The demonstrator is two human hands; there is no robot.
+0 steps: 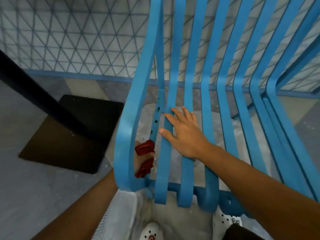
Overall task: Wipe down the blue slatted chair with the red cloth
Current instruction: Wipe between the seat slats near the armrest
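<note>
The blue slatted chair (pixel 207 104) fills the right and middle of the head view, its seat slats running toward me. My left hand (pixel 141 161) reaches under the left armrest and is closed on the bunched red cloth (pixel 144 148), which sits between the armrest and the first seat slat; the armrest hides most of that hand. My right hand (pixel 183 132) lies flat on the left seat slats with its fingers spread and nothing in it.
A black table leg (pixel 34 99) slants onto a dark square base plate (pixel 72 134) on the grey floor at left. A blue mesh fence (pixel 69 40) stands behind the chair. My white shoes (pixel 150 231) are at the bottom edge.
</note>
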